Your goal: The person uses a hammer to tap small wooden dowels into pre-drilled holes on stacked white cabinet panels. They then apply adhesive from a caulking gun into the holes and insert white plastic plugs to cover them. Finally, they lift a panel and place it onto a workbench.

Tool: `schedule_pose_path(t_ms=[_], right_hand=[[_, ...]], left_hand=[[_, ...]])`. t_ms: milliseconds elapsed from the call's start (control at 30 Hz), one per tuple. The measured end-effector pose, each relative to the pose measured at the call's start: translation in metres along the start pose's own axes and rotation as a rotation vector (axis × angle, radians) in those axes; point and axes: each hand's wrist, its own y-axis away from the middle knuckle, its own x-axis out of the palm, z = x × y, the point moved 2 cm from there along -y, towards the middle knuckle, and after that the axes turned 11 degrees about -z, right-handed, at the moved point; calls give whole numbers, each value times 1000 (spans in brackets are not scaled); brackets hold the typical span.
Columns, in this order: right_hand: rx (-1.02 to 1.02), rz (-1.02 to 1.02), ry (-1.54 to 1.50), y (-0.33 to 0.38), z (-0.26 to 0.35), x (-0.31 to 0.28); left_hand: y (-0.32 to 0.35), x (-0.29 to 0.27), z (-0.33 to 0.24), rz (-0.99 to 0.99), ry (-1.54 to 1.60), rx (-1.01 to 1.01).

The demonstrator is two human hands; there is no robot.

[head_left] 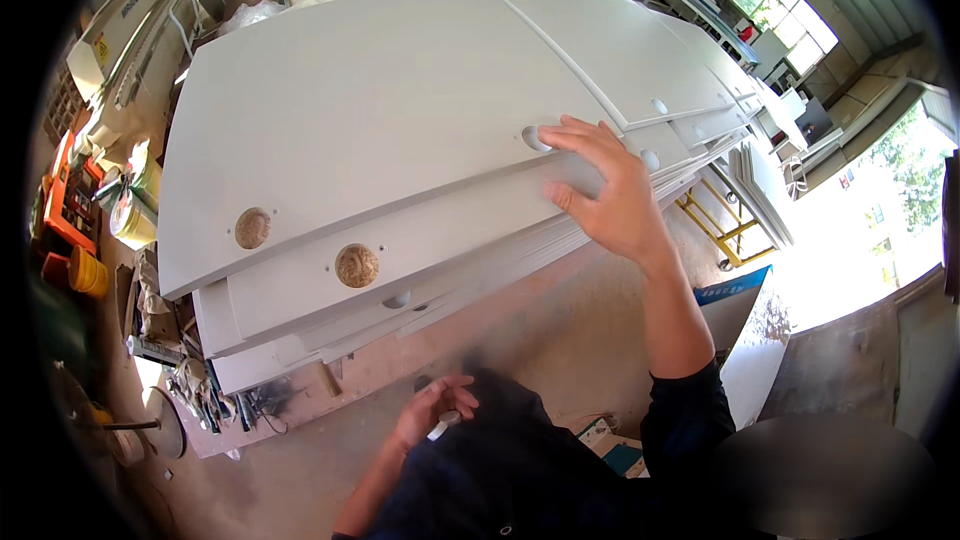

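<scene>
A large white panel (380, 100) lies on a stack of similar panels, with its near edge set back from those below. My right hand (605, 190) reaches over this edge, fingers stretched out and thumb apart, holding nothing. Its fingertips are at a round hole (535, 139) in the top panel. Another hole (253, 228), showing brown board inside, sits near the panel's left corner. Low before the stack, my left hand (436, 410) has curled fingers around a small whitish round piece (443, 426). What kind of thing this piece is, I cannot make out.
More white panels (610, 50) lie to the right. A yellow trolley (728, 220) stands beyond them. Buckets (133, 218) and an orange crate (68, 200) are at the left. Tools (205, 390) hang or lie by the stack's near left corner. A leaning board (745, 340) stands at my right.
</scene>
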Motion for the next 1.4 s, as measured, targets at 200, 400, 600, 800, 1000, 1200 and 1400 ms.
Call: schedule_pose_path(t_ms=[200, 400, 600, 800, 1000, 1200, 1400], right_hand=[[83, -237, -321, 47, 47, -13], [-81, -327, 5, 12, 24, 6], [-189, -15, -67, -32, -19, 5], [-22, 186, -281, -48, -28, 3], [-87, 148, -249, -47, -23, 4], [-12, 137, -258, -46, -22, 6], [84, 271, -324, -56, -27, 1]], left_hand=[[4, 5, 10, -76, 5, 24], [16, -1, 11, -194, 0, 38], [29, 14, 12, -297, -59, 62], [46, 11, 22, -378, 23, 92], [48, 10, 20, -447, 44, 100], [34, -9, -3, -377, -26, 75], [44, -34, -28, -378, -53, 111]])
